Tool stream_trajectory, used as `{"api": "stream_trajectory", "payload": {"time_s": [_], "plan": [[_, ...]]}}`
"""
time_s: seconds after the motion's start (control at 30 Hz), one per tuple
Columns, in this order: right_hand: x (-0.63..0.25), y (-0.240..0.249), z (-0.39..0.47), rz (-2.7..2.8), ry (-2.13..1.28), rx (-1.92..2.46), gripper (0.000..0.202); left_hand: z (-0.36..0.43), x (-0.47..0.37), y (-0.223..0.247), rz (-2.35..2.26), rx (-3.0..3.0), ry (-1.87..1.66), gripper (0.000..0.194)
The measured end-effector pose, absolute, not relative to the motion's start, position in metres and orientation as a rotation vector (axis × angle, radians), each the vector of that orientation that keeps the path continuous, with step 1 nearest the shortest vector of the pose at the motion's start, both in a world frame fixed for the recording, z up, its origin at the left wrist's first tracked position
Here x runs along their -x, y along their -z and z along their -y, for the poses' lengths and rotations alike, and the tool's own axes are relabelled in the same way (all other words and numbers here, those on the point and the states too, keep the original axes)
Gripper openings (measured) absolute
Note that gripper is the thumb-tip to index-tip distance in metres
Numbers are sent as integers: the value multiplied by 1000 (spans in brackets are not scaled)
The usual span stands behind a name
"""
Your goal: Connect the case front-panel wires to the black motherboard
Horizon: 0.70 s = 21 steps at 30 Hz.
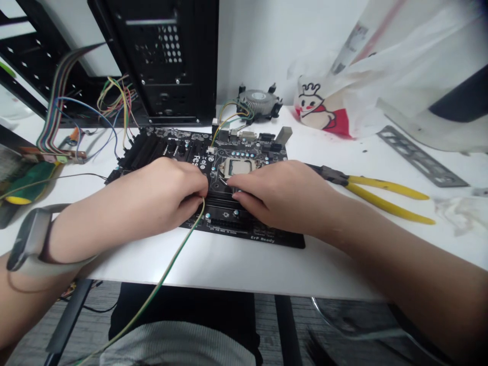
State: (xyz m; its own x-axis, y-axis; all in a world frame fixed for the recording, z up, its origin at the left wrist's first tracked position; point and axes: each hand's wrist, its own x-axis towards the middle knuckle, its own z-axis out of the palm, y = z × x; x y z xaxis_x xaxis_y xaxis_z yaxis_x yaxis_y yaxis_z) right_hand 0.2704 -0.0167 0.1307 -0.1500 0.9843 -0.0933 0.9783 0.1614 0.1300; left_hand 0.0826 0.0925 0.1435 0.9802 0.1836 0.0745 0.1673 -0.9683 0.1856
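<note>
A black motherboard (244,233) lies flat on the white table, its square metal processor (241,166) showing near the top. My left hand (171,190) is closed over the board's left half, pinching the end of a yellow-green wire (176,256) that hangs past the table's front edge. Just below the processor, my right hand (278,195) has its thumb and index fingertips a little apart beside a thin metal lever (224,181). Whether those fingertips touch the lever is too small to tell.
Behind stands a black computer case (183,101) with loose cables. A cooler fan (260,103) sits behind the board. Yellow-handled pliers (385,195), a metal plate (421,155) and a plastic bag (324,107) are on the right; a green tool (32,180) is at left.
</note>
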Motion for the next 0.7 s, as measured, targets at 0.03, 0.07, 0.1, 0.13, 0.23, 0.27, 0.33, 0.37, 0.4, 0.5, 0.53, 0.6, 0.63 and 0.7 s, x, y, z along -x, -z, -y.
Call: {"api": "stream_trajectory", "payload": {"time_s": [0.03, 0.07, 0.1, 0.13, 0.23, 0.27, 0.33, 0.37, 0.4, 0.5, 0.53, 0.6, 0.63, 0.7], "plan": [[-270, -130, 17, -2269, -51, -1934, 22, -92, -82, -143, -269, -2958, -135, 20], [-270, -130, 17, -2267, -43, -1930, 22, -92, -81, -142, -277, -2970, -134, 20], [-270, -130, 17, -2260, -39, -1929, 22, -92, -81, -141, -282, -2981, -135, 20], [-270, -130, 17, -2254, -37, -1930, 22, -92, -80, -140, -283, -2990, -137, 20], [-269, -131, 16, -2248, -32, -1934, 22, -91, -79, -139, -261, -3012, -133, 21], [-269, -131, 16, -2246, -25, -1935, 22, -91, -79, -139, -250, -3019, -134, 21], [-269, -130, 16, -2245, -8, -1936, 23, -90, -80, -139, -232, -3046, -147, 19], [-269, -130, 16, -2247, -1, -1938, 23, -90, -81, -139, -221, -3063, -156, 18], [-269, -130, 16, -2251, 3, -1939, 23, -90, -81, -138, -209, -3079, -165, 18], [-270, -129, 16, -2260, -1, -1940, 24, -88, -81, -138, -176, -3122, -181, 17], [-270, -129, 16, -2258, -1, -1939, 24, -87, -81, -138, -173, -3140, -178, 16], [-270, -129, 16, -2259, 3, -1934, 24, -85, -81, -138, -177, -3177, -168, 18], [-270, -129, 15, -2264, 7, -1934, 24, -83, -81, -138, -178, -3192, -164, 19], [-270, -129, 16, -2278, 13, -1934, 25, -81, -81, -138, -168, -3207, -170, 21]]}}
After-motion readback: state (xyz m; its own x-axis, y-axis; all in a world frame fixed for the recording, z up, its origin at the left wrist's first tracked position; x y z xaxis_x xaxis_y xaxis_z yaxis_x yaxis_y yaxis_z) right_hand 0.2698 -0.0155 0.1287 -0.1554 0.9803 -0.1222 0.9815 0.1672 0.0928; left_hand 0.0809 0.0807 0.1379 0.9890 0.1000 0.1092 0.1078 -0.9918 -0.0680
